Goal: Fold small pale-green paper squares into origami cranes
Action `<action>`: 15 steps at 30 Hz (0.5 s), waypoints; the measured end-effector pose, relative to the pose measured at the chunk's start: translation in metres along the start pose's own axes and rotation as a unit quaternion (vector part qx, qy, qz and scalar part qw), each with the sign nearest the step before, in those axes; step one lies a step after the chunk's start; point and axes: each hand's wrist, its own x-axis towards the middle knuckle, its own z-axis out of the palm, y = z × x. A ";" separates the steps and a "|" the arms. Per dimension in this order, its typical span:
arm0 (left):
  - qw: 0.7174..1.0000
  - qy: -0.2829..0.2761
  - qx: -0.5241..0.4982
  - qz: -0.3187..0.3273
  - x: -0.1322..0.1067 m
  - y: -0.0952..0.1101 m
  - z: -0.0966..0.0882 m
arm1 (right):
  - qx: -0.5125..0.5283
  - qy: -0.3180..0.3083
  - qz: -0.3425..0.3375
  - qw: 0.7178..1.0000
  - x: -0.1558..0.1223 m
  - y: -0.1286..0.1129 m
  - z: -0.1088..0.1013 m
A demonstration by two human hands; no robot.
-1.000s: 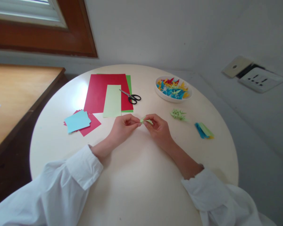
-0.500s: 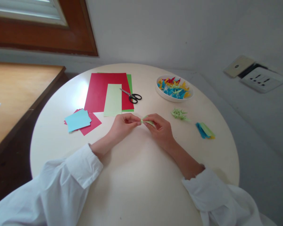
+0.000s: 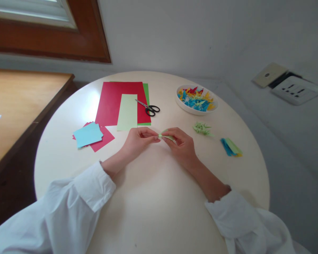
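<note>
I have the left hand (image 3: 140, 141) and right hand (image 3: 182, 143) nearly meeting over the middle of the tabletop (image 3: 153, 204). Both grips are narrow, fingertips pinching one small green paper (image 3: 160, 135) between them; the fingers hide much of its shape.

Far left of the hands I see a red sheet (image 3: 111, 102) over a green sheet (image 3: 147, 92), with a pale strip (image 3: 127, 113) on top. The scissors (image 3: 152, 110) lie with blades across the red, handles to the right. Left, a blue card (image 3: 88, 134) overlaps pink cards (image 3: 104, 139). Far right stands a bowl (image 3: 192, 112) of colored folded shapes (image 3: 197, 103); nearer are a green heap (image 3: 201, 128) and folded papers (image 3: 231, 147).
</note>
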 end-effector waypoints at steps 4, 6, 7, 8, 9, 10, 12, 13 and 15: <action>1.000 0.004 0.028 0.011 0.000 0.000 -0.001 | -0.002 -0.001 0.007 1.000 0.000 -0.001 0.000; 0.999 0.000 0.030 0.018 0.000 -0.002 -0.002 | -0.007 0.002 0.007 1.000 0.000 -0.001 0.000; 0.999 -0.003 0.030 0.023 0.000 -0.002 -0.002 | -0.009 0.002 0.005 1.000 0.001 -0.002 0.000; 0.999 -0.006 0.029 0.028 0.001 -0.003 -0.001 | -0.010 0.003 0.002 1.000 0.001 -0.002 0.000; 0.999 -0.009 0.028 0.036 0.001 -0.004 -0.001 | -0.011 0.004 -0.001 1.000 0.001 -0.001 0.000; 0.999 -0.010 0.025 0.044 0.001 -0.005 -0.001 | -0.012 0.005 -0.003 1.000 0.001 -0.001 0.001; 0.998 -0.009 0.019 0.061 0.001 -0.007 0.000 | -0.017 0.005 -0.002 1.000 0.001 0.000 0.001; 0.997 -0.007 0.017 0.069 0.001 -0.008 0.000 | -0.021 0.005 -0.001 1.000 0.001 0.000 0.001; 0.997 -0.006 0.022 0.080 0.000 -0.010 0.000 | -0.027 0.005 0.001 1.000 0.000 0.000 0.001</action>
